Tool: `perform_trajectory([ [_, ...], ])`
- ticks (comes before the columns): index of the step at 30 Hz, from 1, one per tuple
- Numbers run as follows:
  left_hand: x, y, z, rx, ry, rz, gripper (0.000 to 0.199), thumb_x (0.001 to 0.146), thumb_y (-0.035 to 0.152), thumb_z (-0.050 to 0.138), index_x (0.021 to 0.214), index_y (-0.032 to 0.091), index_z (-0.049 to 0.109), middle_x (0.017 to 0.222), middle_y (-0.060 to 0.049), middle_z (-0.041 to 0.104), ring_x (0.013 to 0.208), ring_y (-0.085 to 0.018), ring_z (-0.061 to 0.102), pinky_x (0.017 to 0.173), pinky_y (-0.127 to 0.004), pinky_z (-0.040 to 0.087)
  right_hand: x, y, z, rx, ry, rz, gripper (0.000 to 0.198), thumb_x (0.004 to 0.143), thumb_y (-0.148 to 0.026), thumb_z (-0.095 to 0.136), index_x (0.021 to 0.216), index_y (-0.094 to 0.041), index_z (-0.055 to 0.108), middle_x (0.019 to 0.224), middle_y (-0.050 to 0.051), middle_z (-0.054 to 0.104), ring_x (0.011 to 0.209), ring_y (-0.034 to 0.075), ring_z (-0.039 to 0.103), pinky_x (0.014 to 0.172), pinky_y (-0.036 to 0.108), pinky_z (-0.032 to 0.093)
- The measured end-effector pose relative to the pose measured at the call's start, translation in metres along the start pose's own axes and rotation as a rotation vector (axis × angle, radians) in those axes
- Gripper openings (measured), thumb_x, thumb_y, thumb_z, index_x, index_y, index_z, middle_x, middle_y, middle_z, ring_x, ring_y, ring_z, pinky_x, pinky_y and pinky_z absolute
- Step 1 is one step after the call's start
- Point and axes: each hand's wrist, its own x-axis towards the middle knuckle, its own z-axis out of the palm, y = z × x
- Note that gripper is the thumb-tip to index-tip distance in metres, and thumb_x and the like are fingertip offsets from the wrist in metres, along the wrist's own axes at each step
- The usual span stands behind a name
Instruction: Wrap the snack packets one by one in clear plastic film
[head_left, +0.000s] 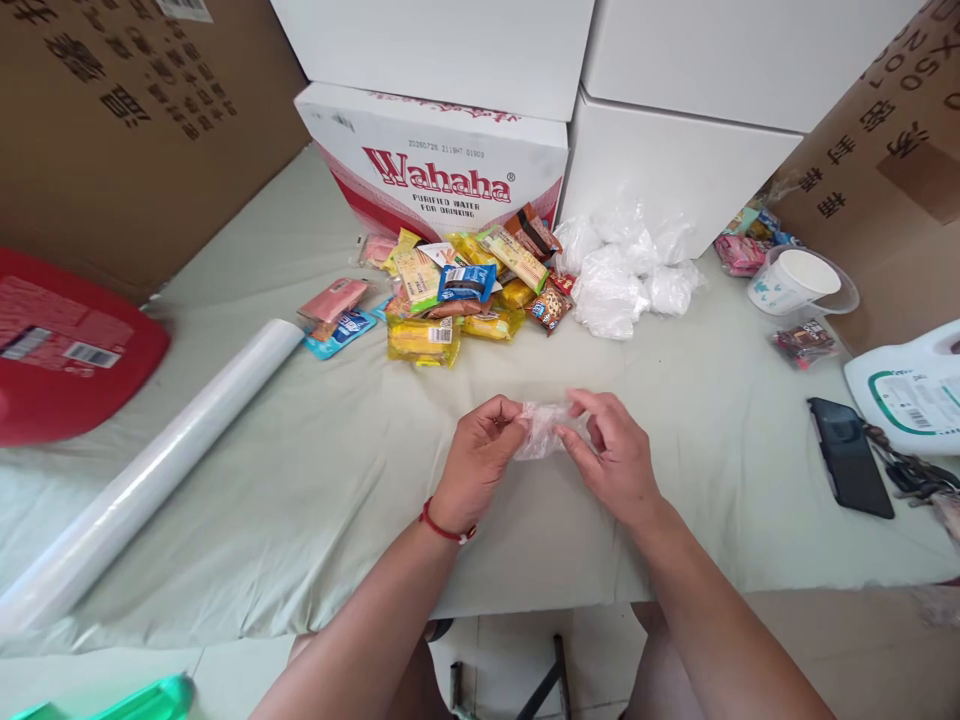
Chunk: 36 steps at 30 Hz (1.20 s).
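In the middle of the head view, just above the cloth, is a crumpled piece of clear thin plastic (541,430); whether it is a bag or a sheet of film I cannot tell. My left hand (484,450), with a red cord bracelet at its wrist, pinches the plastic's left end between thumb and fingers. At the right end is my right hand (619,455), thumb and index finger apart, their tips at the plastic's edge. Beyond the hands lie a pile of wrapped snacks (465,285) and, to its right, several bunched clear plastic bags (619,275).
A long roll of clear film (165,460) lies on the left, near a red container (75,350). A Wahaha carton (442,170) stands behind the snacks. To the right are a paper cup (795,285), a phone (850,458), keys (911,470) and a white jug (911,390).
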Motion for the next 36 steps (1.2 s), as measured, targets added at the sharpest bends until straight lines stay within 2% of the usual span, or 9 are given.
perform_trajectory([
  [4, 0.002, 0.001, 0.003, -0.024, 0.036, -0.034, 0.021, 0.080, 0.027, 0.071, 0.069, 0.018, 0.056, 0.066, 0.005, 0.051, 0.063, -0.008, 0.041, 0.061, -0.021, 0.035, 0.003, 0.004, -0.002, -0.020, -0.021, -0.049, 0.015, 0.098, -0.016, 0.059, 0.102, -0.025, 0.071, 0.091, 0.003, 0.069, 0.082, 0.017, 0.064, 0.067, 0.029, 0.051],
  [11, 0.011, 0.013, -0.001, -0.250, 0.268, -0.167, 0.038, 0.068, 0.040, 0.084, 0.081, 0.021, 0.054, 0.076, 0.006, 0.062, 0.063, -0.010, 0.060, 0.062, -0.025, 0.054, 0.004, -0.002, -0.005, -0.101, 0.069, -0.212, 0.023, 0.093, -0.008, 0.066, 0.103, -0.027, 0.073, 0.088, 0.003, 0.070, 0.081, 0.019, 0.055, 0.070, 0.032, 0.050],
  [14, 0.014, 0.016, -0.007, -0.384, 0.298, -0.166, 0.037, 0.066, 0.032, 0.085, 0.078, 0.020, 0.052, 0.072, 0.007, 0.061, 0.061, -0.009, 0.060, 0.060, -0.021, 0.052, 0.000, -0.003, 0.000, -0.100, -0.032, -0.279, 0.024, 0.093, -0.006, 0.063, 0.103, -0.025, 0.073, 0.087, 0.004, 0.070, 0.079, 0.018, 0.052, 0.068, 0.031, 0.049],
  [19, 0.017, 0.013, -0.008, -0.406, 0.422, -0.160, 0.030, 0.070, 0.026, 0.079, 0.077, 0.020, 0.051, 0.068, 0.005, 0.060, 0.059, -0.009, 0.059, 0.057, -0.021, 0.049, -0.005, -0.002, 0.005, -0.068, -0.347, -0.252, 0.023, 0.097, -0.010, 0.055, 0.103, -0.023, 0.074, 0.089, 0.005, 0.071, 0.079, 0.017, 0.057, 0.069, 0.031, 0.050],
  [22, 0.016, 0.013, -0.005, -0.302, 0.494, -0.113, 0.029, 0.077, 0.033, 0.075, 0.081, 0.022, 0.048, 0.064, 0.008, 0.057, 0.050, -0.008, 0.051, 0.048, -0.020, 0.041, -0.004, -0.005, -0.001, 0.063, -0.359, -0.039, 0.018, 0.100, -0.022, 0.056, 0.100, -0.023, 0.074, 0.082, 0.002, 0.070, 0.071, 0.015, 0.058, 0.066, 0.029, 0.049],
  [26, 0.013, 0.014, -0.003, -0.194, 0.528, -0.005, 0.033, 0.082, 0.042, 0.074, 0.083, 0.024, 0.046, 0.057, 0.011, 0.045, 0.046, -0.006, 0.039, 0.045, -0.019, 0.033, 0.002, -0.005, -0.010, 0.231, -0.023, 0.423, 0.020, 0.098, -0.039, 0.061, 0.094, -0.022, 0.072, 0.069, -0.002, 0.061, 0.058, 0.011, 0.048, 0.055, 0.025, 0.042],
  [28, 0.013, 0.015, -0.003, -0.175, 0.524, 0.010, 0.037, 0.081, 0.047, 0.075, 0.083, 0.024, 0.046, 0.056, 0.011, 0.042, 0.046, -0.007, 0.036, 0.044, -0.020, 0.030, 0.006, 0.000, -0.011, 0.328, 0.052, 0.593, 0.024, 0.095, -0.044, 0.064, 0.096, -0.022, 0.071, 0.073, -0.002, 0.060, 0.059, 0.011, 0.045, 0.052, 0.024, 0.039],
  [32, 0.013, 0.014, -0.003, -0.228, 0.506, -0.021, 0.038, 0.078, 0.046, 0.077, 0.082, 0.024, 0.046, 0.057, 0.011, 0.041, 0.047, -0.007, 0.035, 0.046, -0.021, 0.032, 0.012, 0.004, -0.009, 0.663, -0.112, 0.866, 0.036, 0.082, -0.048, 0.076, 0.106, -0.021, 0.072, 0.090, 0.002, 0.067, 0.058, 0.008, 0.041, 0.045, 0.020, 0.032],
  [36, 0.012, 0.014, -0.001, -0.259, 0.500, -0.051, 0.031, 0.081, 0.041, 0.074, 0.081, 0.023, 0.048, 0.057, 0.010, 0.042, 0.050, -0.008, 0.036, 0.049, -0.021, 0.033, 0.014, -0.007, -0.008, 1.020, -0.324, 1.038, 0.042, 0.070, -0.044, 0.088, 0.099, -0.019, 0.072, 0.072, -0.002, 0.055, 0.054, 0.006, 0.037, 0.040, 0.017, 0.022],
])
